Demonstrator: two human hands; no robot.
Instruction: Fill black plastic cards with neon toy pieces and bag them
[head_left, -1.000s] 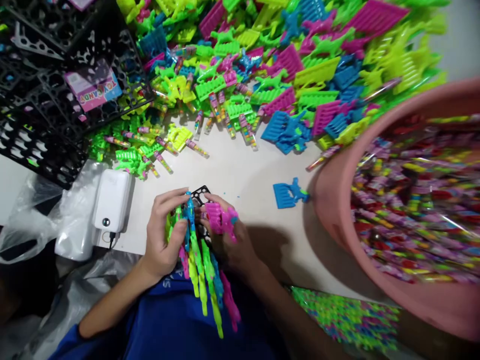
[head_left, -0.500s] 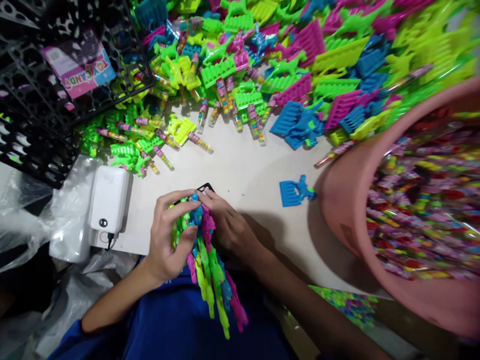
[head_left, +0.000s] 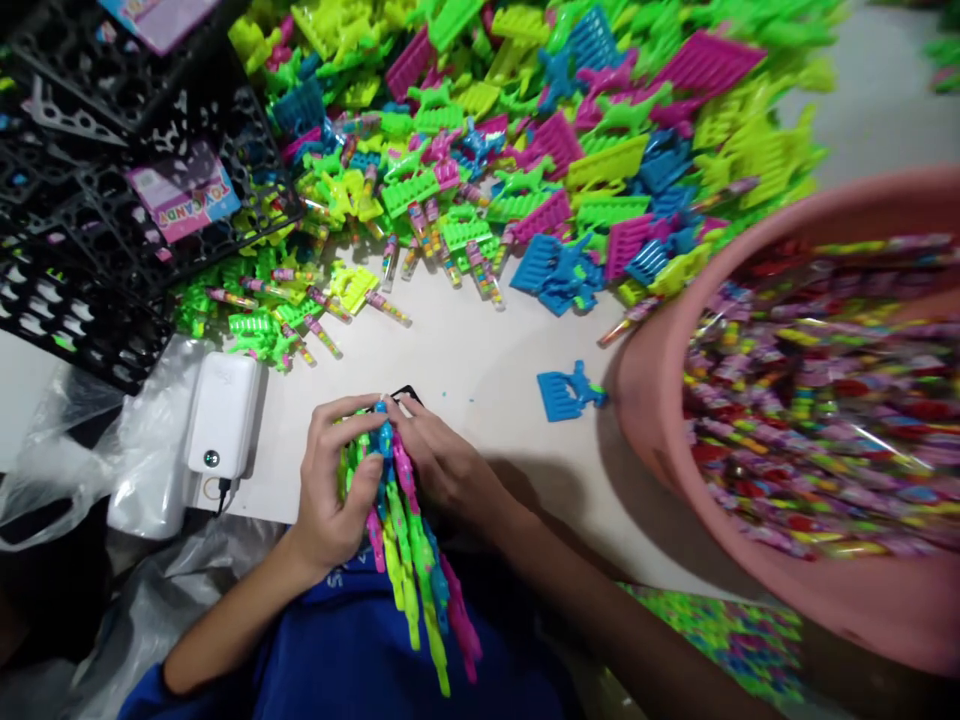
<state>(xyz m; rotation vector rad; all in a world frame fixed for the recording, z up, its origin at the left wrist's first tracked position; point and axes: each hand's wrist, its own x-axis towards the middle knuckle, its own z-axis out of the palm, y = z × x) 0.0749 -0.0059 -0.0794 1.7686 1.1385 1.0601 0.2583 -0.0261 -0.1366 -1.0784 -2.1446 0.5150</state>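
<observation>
Close to the table's front edge, my left hand (head_left: 339,490) is closed round a bundle of plastic animal-shaped toys (head_left: 420,560) in green, yellow, blue and pink. The toys hang down in a fan over the blue shirt. My right hand (head_left: 442,460) presses against the bundle's other side, its fingertips meeting the left ones at the top; part of its grip is hidden. A small black-edged object (head_left: 407,393) peeks out behind the fingertips, too covered to name. To the right, a single blue toy with comb-like teeth (head_left: 570,392) lies on the table.
A big heap of similar toys (head_left: 555,140) covers the back, with candy-filled tubes (head_left: 476,270) along its near side. At right stands a pink tub (head_left: 660,370) full of wrapped candy tubes. Black crates (head_left: 247,190), a white power bank (head_left: 225,415) and clear plastic bags (head_left: 142,450) are at left.
The camera view has shifted, so the heap and tub appear further left. Both hands stay together on the bundle; the hanging toys have shifted slightly beneath the fingers.
</observation>
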